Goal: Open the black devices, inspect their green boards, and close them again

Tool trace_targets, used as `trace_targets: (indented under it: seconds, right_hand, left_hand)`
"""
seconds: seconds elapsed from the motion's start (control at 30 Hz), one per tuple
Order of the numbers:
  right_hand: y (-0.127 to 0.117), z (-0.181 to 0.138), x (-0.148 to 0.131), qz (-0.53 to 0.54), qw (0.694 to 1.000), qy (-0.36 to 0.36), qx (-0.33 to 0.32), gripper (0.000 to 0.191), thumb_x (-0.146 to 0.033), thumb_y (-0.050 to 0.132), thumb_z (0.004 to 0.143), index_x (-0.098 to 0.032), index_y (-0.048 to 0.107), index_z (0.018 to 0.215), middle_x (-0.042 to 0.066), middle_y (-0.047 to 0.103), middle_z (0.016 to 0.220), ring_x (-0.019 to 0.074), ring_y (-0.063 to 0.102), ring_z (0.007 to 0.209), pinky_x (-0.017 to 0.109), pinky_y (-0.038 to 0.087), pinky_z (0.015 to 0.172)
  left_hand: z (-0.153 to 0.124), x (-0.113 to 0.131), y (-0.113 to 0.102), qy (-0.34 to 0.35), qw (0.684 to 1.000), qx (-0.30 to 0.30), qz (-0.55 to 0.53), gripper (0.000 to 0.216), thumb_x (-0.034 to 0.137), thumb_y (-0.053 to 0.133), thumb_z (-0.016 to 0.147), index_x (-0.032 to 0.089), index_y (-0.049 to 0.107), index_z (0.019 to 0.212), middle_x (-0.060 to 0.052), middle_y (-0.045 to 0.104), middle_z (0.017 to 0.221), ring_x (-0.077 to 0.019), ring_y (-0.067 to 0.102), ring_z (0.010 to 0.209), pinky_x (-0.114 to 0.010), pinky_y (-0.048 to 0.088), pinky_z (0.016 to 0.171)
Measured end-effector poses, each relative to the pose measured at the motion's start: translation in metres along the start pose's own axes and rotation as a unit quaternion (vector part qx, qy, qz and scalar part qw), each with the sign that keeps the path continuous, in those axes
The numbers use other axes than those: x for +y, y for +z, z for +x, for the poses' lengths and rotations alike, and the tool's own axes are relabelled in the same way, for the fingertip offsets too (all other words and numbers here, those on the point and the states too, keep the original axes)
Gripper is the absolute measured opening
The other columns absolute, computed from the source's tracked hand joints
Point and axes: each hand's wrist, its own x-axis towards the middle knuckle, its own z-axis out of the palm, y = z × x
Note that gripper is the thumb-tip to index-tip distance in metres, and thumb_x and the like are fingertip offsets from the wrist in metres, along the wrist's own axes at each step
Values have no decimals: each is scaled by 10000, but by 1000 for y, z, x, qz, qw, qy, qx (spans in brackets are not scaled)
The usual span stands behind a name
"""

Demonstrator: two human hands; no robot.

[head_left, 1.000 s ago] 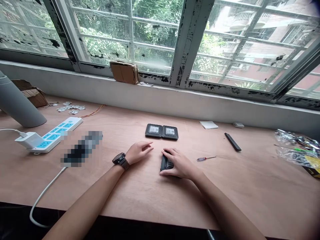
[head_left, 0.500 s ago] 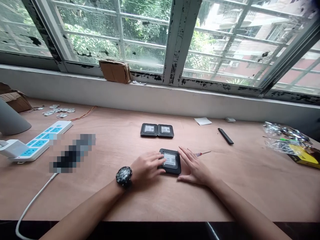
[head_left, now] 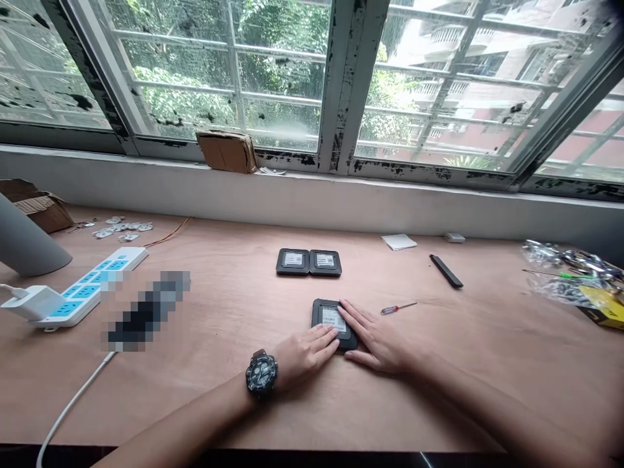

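Observation:
A black rounded-square device (head_left: 333,323) with a white barcode label lies face up on the wooden table (head_left: 234,403), low in the middle of the head view. My left hand (head_left: 307,354) lies flat against its lower left side, and my right hand (head_left: 377,341) presses on its right side, so the two hands hold it between them. The fingers partly cover the label and the device's lower edge. Beyond it, two matching labelled black devices (head_left: 292,261) (head_left: 325,262) sit side by side, untouched. A small screwdriver (head_left: 398,308) lies just right of my right hand.
A black bar (head_left: 446,271) and a white pad (head_left: 399,242) lie to the right. Farther right are plastic bags of metal parts (head_left: 565,273). On the left are a blue-and-white power strip (head_left: 82,292), a blurred object (head_left: 146,312), and small metal pieces (head_left: 121,227).
One second ago the device lay under my right hand with its label hidden. Now its label faces up, and both hands have closed in around it. The view has also shifted slightly.

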Motion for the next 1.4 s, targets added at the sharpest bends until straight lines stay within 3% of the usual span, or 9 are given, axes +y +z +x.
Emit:
trace_targets:
  seconds: [0.23,0.33,0.5,0.57,0.77,0.9,1.1,1.3,1.4]
  right_hand:
    - [4,0,-1,-16,1000,-2,-2,925,-560,617,929,-232,116,1633,115,145,1684,355,192,1540,575,268,1235]
    - [6,-3,8,-29,1000,-5,11,808,-499,551,983,-247,139,1631,94,204,1680,327,221,1539,568,265,1238]
    - [-5,-25,49,-69,974,110,183,464,-353,392,1053,-327,451,1512,73,511,1520,304,480,1392,583,403,1143]
    - [-14,-37,65,-67,967,157,190,388,-416,426,1037,-325,631,1353,86,616,1386,332,573,1278,587,471,1071]
    - [-30,-54,74,22,970,205,130,370,-525,498,997,-305,767,1124,81,643,1317,306,659,1144,494,549,996]
    - [-27,-50,73,22,972,189,136,325,-494,524,998,-297,763,1096,75,653,1284,270,680,1084,450,553,974]
    - [-31,-40,60,-60,941,160,293,255,-439,543,998,-267,730,981,94,674,1216,287,651,1023,476,534,905]
    - [-41,9,18,182,873,145,428,231,-446,559,997,-251,572,1120,52,715,955,145,534,569,301,481,540]
    - [-30,41,9,317,840,97,430,224,-458,460,1039,-263,494,1142,-14,626,766,123,435,494,252,375,438]
  left_hand:
    - [-1,1,2,-12,1000,-8,-21,365,95,416,1035,101,557,1372,-185,567,1444,-273,542,1359,-430,461,1158]
    - [-2,-6,5,-13,999,3,-40,367,88,428,1027,115,578,1361,-159,570,1451,-250,532,1370,-396,451,1167]
    - [-7,-24,-3,-65,997,32,-31,292,218,511,1013,191,672,1255,-109,610,1419,-275,516,1383,-467,428,1176]
    - [-8,-32,-10,-98,995,31,-17,288,321,550,1006,195,691,1223,-115,615,1411,-305,513,1382,-495,435,1161]
    - [-8,-45,-12,-187,982,22,-9,677,646,646,883,153,616,1346,-198,535,1472,-383,490,1382,-529,452,1127]
    - [-8,-46,-8,-211,976,15,-46,871,711,658,836,123,503,1459,-212,485,1512,-375,476,1395,-519,435,1145]
    - [-7,-46,-4,-242,967,-2,-83,746,603,615,925,152,460,1498,-167,452,1549,-297,461,1424,-435,428,1169]
    - [-4,-43,-7,-226,967,-12,-115,756,597,631,913,149,464,1498,-156,442,1558,-289,442,1437,-417,409,1186]
    - [-4,-40,-9,-217,968,-13,-127,760,576,660,901,166,457,1507,-150,441,1559,-299,442,1437,-435,412,1182]
